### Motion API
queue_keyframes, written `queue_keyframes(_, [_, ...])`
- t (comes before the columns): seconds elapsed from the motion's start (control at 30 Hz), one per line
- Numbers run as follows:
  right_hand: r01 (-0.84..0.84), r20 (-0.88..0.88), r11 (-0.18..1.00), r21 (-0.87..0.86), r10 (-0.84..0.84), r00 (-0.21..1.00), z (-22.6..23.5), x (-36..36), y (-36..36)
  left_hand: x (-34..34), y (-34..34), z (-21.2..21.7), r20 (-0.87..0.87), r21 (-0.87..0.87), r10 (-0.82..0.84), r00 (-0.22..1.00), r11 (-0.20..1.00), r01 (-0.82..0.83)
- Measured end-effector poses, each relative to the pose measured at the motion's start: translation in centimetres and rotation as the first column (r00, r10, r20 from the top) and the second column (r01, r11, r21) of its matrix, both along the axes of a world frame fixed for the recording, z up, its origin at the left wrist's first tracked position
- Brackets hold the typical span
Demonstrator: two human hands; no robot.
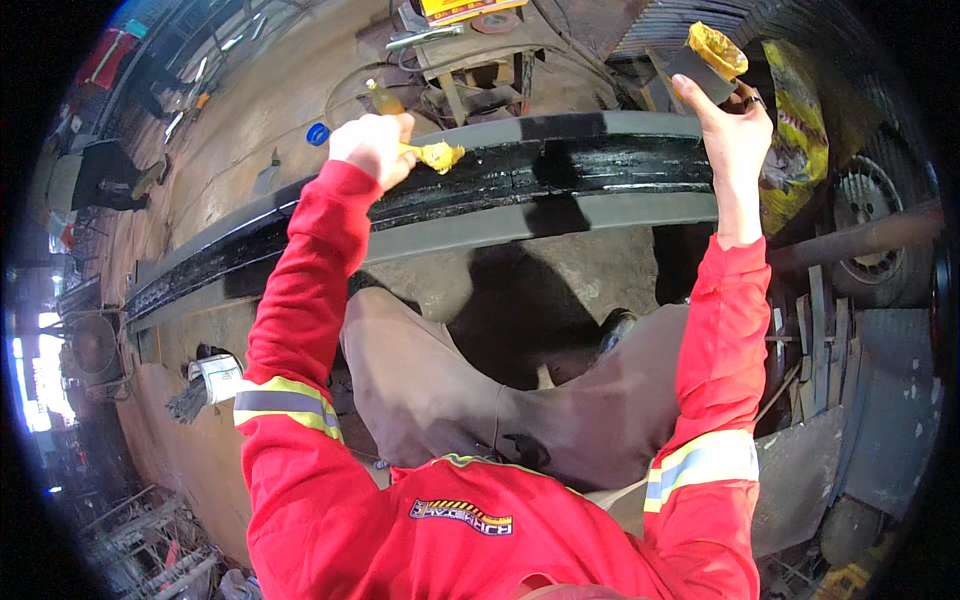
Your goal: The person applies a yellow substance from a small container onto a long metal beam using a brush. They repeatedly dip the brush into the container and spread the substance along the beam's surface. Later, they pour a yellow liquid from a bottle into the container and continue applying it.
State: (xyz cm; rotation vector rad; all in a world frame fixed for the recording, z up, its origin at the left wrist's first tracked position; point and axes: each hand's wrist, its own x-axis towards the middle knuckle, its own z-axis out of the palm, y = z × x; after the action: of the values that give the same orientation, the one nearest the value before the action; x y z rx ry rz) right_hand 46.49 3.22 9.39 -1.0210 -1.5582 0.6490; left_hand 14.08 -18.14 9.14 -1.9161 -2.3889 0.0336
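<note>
My left hand is closed around a short brush-like tool, whose end is thickly smeared with yellow. The tool hangs over the left half of a long steel beam, grey along its edges and wet-looking black in its channel. Off to the right, beyond the beam's far edge, my right hand grips a dark cup from the side. Yellow paste or paint coats the cup's rim. The cup's contents and the exact kind of tool cannot be made out.
Past the beam stand a bottle, a blue ring-shaped lid and a small work table with cables nearby. A yellow and black sack, a wheel and metal strips crowd the right. A glove lies at the left.
</note>
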Motion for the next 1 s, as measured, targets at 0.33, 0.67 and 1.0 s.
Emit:
queue_keyframes(0.33, [0.058,0.005,0.998,0.016,-0.058,0.998,0.5,1.0,0.1,1.5,-1.3,-0.8,0.040,0.153,-0.002,0.999,0.988,-0.004])
queue_keyframes(0.67, [0.363,0.013,0.931,0.041,-0.364,0.931,0.2,7.8,1.7,4.4,-3.8,-1.9,0.170,0.246,0.094,0.981,0.960,-0.135])
queue_keyframes(1.0, [0.517,-0.144,0.855,-0.043,-0.517,0.844,-1.1,13.2,-4.2,13.3,3.0,-10.1,0.327,0.369,-0.114,0.938,0.929,-0.016])
